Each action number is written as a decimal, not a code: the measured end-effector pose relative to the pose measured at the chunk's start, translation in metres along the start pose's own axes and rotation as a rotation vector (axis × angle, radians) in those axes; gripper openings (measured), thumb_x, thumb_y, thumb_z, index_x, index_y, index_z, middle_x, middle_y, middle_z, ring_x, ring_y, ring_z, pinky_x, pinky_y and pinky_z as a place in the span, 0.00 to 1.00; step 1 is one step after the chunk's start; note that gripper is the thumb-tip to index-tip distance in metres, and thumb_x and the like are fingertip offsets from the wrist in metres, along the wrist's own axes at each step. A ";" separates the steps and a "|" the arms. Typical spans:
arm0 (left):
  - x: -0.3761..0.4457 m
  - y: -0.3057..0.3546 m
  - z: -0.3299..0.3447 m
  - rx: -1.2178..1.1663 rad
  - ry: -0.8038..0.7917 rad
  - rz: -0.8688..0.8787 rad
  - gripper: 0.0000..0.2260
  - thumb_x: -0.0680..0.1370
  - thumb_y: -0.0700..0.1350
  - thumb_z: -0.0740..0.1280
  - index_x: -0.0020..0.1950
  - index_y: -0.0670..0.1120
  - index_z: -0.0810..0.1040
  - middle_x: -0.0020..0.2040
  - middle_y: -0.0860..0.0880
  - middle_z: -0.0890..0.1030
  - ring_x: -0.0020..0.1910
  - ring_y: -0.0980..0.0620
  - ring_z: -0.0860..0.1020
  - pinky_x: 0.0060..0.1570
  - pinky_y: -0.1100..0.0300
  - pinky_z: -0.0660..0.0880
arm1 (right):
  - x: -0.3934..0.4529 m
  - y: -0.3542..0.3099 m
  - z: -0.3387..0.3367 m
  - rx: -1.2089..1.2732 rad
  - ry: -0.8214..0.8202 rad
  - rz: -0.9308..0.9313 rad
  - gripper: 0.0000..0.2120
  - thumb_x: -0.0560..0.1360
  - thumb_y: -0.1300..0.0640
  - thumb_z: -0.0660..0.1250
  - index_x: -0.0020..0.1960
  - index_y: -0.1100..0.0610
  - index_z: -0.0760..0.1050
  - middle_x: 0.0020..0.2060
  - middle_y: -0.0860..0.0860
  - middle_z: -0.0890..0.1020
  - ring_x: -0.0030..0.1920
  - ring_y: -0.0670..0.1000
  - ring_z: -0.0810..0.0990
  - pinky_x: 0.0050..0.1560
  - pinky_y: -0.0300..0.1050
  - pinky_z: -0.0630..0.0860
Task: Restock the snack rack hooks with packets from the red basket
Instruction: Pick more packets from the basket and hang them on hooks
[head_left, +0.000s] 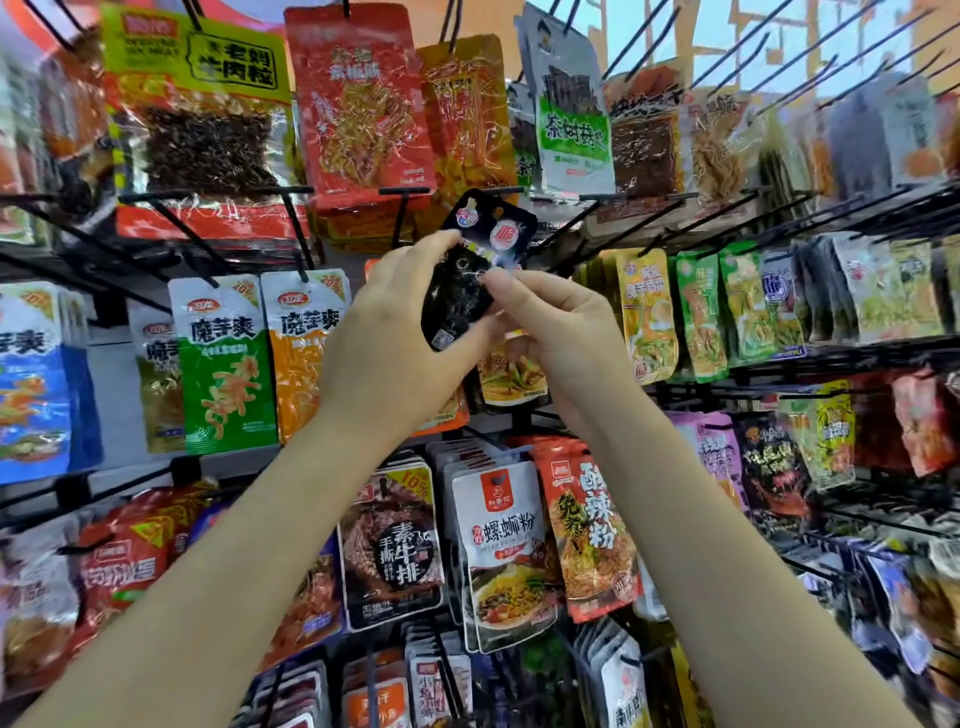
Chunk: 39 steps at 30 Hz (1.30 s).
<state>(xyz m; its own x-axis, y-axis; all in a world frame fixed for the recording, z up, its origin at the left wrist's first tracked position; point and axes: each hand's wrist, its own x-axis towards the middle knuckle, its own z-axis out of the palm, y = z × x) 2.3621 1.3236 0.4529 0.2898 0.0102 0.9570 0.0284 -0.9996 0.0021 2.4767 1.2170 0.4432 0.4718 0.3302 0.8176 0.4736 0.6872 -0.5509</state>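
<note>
- My left hand (395, 332) and right hand (556, 332) both pinch a small black packet (470, 270), raised before the snack rack (779, 208) at centre, its top just beside a black hook (402, 208).
- Hanging packets crowd every side; the green packet (226, 364) at left reads "魔芋爽" and "20%".
- Lower centre, a white packet (506, 551) reads "螺蛳粉".

Both hands hold a small black packet (475, 267) up before the snack rack (779, 218), left hand (395, 332) gripping its side, right hand (556, 332) pinching it.
</note>
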 end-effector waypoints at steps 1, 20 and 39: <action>0.000 0.002 -0.001 -0.020 -0.013 -0.003 0.29 0.77 0.59 0.68 0.77 0.52 0.68 0.66 0.52 0.77 0.61 0.56 0.75 0.54 0.63 0.71 | 0.000 -0.001 -0.002 0.019 -0.009 0.017 0.08 0.75 0.52 0.72 0.43 0.57 0.83 0.34 0.50 0.83 0.36 0.47 0.79 0.36 0.42 0.73; 0.025 -0.034 0.017 0.257 -0.174 0.247 0.26 0.81 0.60 0.61 0.76 0.49 0.69 0.77 0.46 0.68 0.76 0.45 0.64 0.72 0.44 0.64 | 0.064 0.014 0.001 -0.466 0.215 -0.049 0.21 0.82 0.48 0.63 0.35 0.58 0.67 0.30 0.54 0.68 0.32 0.51 0.66 0.36 0.47 0.62; 0.017 -0.063 0.024 0.499 -0.321 0.308 0.30 0.81 0.64 0.46 0.81 0.53 0.61 0.83 0.48 0.56 0.82 0.47 0.53 0.78 0.41 0.47 | 0.059 0.043 -0.010 -0.869 0.299 -0.370 0.15 0.77 0.53 0.71 0.60 0.57 0.74 0.53 0.54 0.73 0.51 0.50 0.73 0.50 0.38 0.72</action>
<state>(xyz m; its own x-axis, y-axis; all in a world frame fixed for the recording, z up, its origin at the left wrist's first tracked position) 2.3882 1.3871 0.4626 0.6235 -0.1895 0.7585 0.3159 -0.8264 -0.4662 2.5323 1.2592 0.4663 0.2960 -0.0688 0.9527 0.9534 -0.0392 -0.2991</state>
